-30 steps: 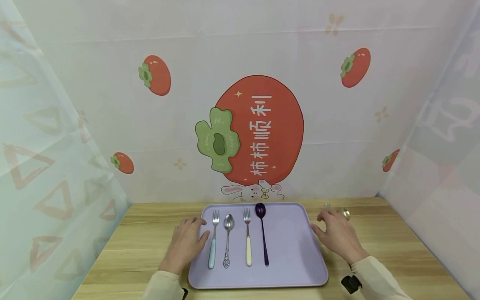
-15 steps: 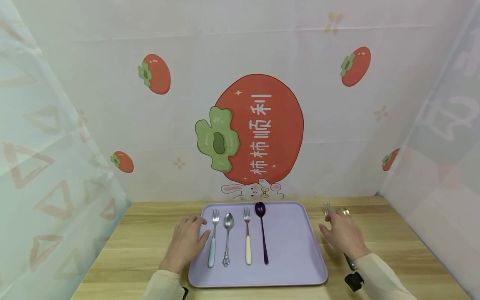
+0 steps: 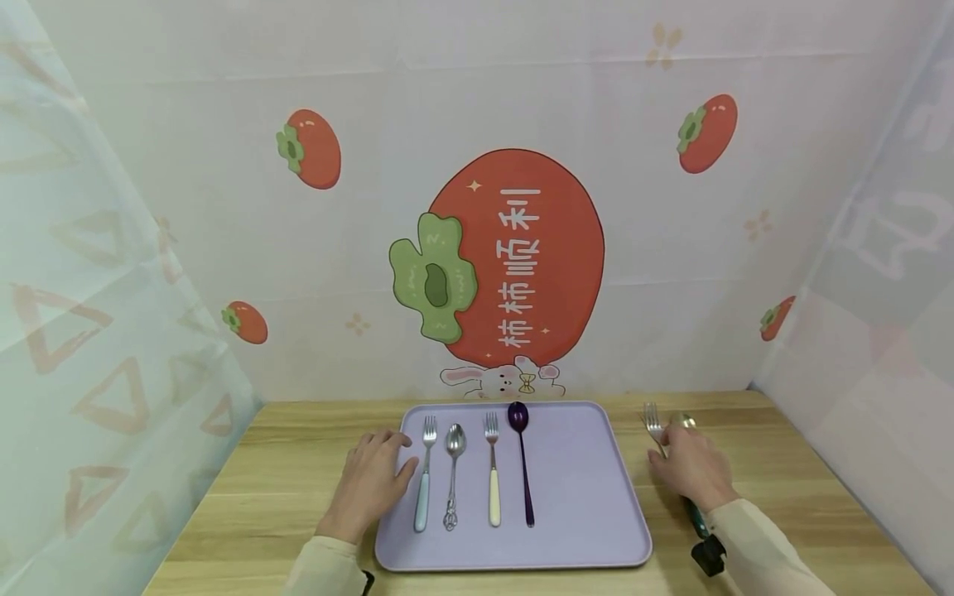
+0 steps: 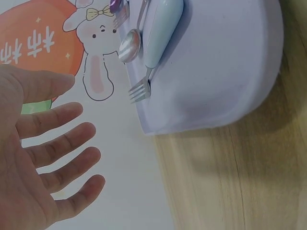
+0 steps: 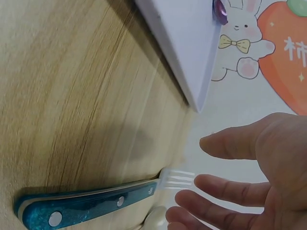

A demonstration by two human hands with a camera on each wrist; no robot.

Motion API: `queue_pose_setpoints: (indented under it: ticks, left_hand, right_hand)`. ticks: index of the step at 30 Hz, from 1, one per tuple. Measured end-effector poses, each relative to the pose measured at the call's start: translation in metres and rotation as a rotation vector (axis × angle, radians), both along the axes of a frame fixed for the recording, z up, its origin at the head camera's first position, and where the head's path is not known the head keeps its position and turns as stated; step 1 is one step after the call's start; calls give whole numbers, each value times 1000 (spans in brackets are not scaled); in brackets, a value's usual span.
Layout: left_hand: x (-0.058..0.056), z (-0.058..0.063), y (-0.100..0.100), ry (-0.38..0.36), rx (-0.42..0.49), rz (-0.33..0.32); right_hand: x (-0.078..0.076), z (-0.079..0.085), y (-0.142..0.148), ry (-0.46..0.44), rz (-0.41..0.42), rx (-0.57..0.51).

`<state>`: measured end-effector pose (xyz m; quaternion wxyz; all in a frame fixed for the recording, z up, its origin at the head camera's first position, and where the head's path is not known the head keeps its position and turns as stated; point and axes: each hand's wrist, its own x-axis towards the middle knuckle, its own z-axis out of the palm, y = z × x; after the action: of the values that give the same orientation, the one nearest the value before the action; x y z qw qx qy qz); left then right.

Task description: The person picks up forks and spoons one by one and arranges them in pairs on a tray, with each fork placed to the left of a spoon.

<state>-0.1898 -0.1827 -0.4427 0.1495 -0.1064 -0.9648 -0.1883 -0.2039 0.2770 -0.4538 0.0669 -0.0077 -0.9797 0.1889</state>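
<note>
My right hand hovers over a fork with a teal riveted handle, right of the tray; thumb and fingers are spread, holding nothing. Beside that fork lies a spoon, mostly hidden by the hand. My left hand is at the left edge of the lilac tray, its fingers apart and free of any object in the left wrist view. On the tray, from left to right, lie a light-blue-handled fork, a silver spoon, a cream-handled fork and a long purple spoon.
The tray sits on a wooden table, with bare wood to its left and right. Behind the table stands a white backdrop printed with persimmons and a rabbit. Pale cloth walls close both sides.
My right hand has moved rightward, away from the tray's edge and over the teal-handled fork, uncovering more of its tines and handle. The left hand stays in place.
</note>
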Motion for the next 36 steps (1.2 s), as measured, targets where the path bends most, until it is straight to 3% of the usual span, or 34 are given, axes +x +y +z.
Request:
queue_pose_setpoints:
  ticks: [36]
  left_hand:
    - [1, -7, -4, -9, -1, 11]
  right_hand:
    - [-10, -15, 13, -83, -64, 22]
